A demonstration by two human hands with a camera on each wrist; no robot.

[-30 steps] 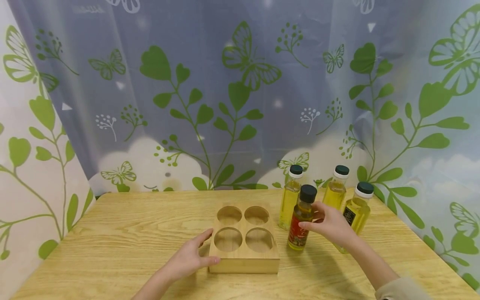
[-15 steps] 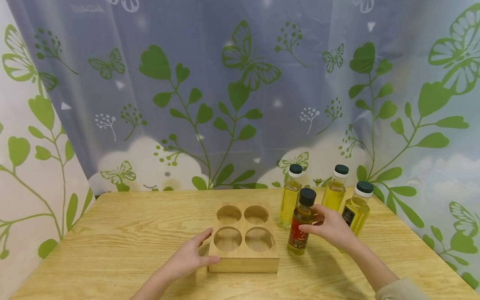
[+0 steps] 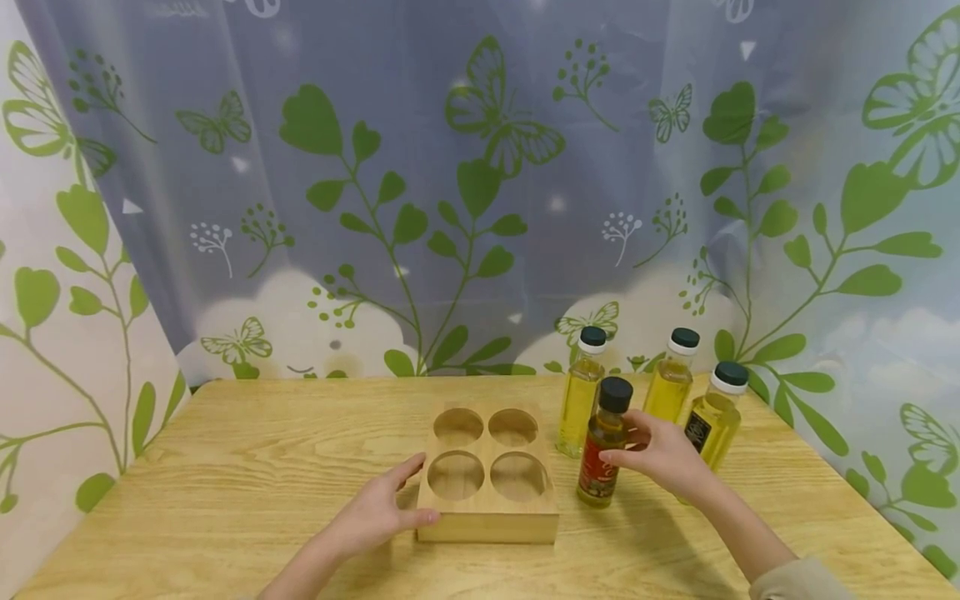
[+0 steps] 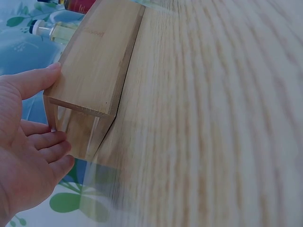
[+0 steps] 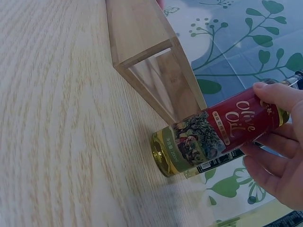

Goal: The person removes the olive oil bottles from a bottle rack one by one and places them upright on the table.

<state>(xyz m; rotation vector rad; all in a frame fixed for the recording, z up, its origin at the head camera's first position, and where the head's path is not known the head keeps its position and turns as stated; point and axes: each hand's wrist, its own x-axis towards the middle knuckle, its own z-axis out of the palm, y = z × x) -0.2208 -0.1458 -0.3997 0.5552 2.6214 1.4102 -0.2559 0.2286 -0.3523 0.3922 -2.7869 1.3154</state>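
My right hand (image 3: pixel 664 457) grips a dark-capped olive oil bottle (image 3: pixel 597 471) with a red label, thumb on the near side and fingers behind. The bottle stands roughly upright, just right of a wooden bottle holder (image 3: pixel 487 527) with round holes in its top. Whether its base touches the table is hard to tell. My left hand (image 3: pixel 375 515) holds the holder at its left front corner. In the left wrist view the thumb lies on the holder's front panel (image 4: pixel 94 71), with fingers at its open side. The right wrist view shows the words "Olive Oil" on the label (image 5: pixel 239 120).
Behind the held bottle are several clear bottles of yellow oil with green caps: one at the left (image 3: pixel 580 400), one at the back (image 3: pixel 670 387), one at the right (image 3: pixel 716 425). A patterned curtain (image 3: pixel 420 208) hangs behind the wooden table (image 3: pixel 285 450).
The olive oil bottle has come slightly nearer to me in the right hand's grip, mostly in the first half second. The left hand and the holder have stayed put.
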